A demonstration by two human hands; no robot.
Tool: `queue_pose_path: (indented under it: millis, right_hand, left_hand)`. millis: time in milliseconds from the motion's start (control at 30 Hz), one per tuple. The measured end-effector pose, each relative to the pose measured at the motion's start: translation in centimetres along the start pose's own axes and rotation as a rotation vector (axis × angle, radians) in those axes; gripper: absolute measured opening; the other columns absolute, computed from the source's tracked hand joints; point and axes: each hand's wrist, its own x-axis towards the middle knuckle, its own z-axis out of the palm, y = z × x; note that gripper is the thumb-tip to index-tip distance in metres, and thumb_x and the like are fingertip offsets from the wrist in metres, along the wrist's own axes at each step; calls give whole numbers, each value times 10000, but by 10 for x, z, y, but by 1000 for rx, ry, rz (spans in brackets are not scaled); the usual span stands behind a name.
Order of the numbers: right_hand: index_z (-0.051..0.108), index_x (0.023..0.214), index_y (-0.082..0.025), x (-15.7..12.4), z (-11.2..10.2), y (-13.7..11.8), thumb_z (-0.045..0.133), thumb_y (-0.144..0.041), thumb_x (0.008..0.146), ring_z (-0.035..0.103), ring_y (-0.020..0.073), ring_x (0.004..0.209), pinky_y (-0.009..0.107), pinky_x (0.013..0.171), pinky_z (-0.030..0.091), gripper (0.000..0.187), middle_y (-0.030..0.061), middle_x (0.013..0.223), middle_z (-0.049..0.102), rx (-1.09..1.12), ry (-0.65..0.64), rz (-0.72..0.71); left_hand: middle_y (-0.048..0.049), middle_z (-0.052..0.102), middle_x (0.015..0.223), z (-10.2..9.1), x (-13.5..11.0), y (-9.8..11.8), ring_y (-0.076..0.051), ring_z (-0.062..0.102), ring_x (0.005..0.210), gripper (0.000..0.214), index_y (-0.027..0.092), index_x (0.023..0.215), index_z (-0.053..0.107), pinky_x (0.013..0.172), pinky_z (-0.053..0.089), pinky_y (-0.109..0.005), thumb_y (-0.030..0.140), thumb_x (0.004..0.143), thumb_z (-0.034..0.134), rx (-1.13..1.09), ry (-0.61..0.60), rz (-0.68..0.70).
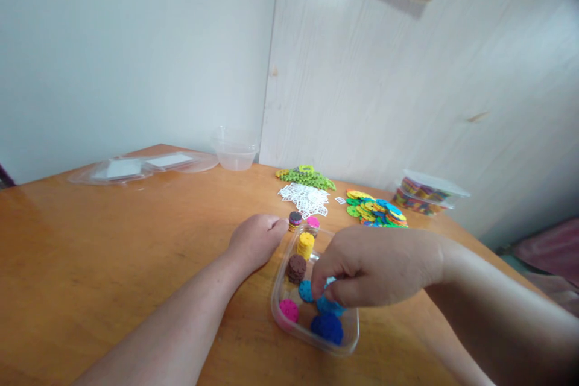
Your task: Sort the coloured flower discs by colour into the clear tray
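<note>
A clear plastic box (277,289) stands on the table, holding round notched plastic discs sorted by colour. Inside are a yellow stack (306,245), a brown stack (297,268), a pink disc (288,311), light blue discs (306,291) and a dark blue pile (327,328). My right hand (375,265) reaches over the box, thumb and fingers pinched on a light blue disc (331,281), mostly covered. My left hand (257,240) is closed at the box's far left corner, beside a small stack of dark, purple and yellow discs (295,221); its grip is hidden.
Beyond the box lie white lattice pieces (305,198), green pieces (310,178) and a pile of mixed coloured discs (377,210). Filled clear boxes (427,192) stand at the right. A clear empty tub (236,154) and flat clear lids (122,169) sit by the wall.
</note>
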Motion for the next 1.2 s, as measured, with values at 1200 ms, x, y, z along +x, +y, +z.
queue_pose_path:
  millis: [1200]
  right_hand:
    - [747, 936, -199, 86, -24, 78, 680, -372, 712, 593, 146, 723, 229, 601, 365, 291, 10, 813, 712, -47, 395, 252]
  left_hand:
    - [-13, 536, 547, 7, 2, -9, -136, 466, 568, 538, 168, 577, 536, 527, 217, -254, 527, 911, 314, -102, 58, -41]
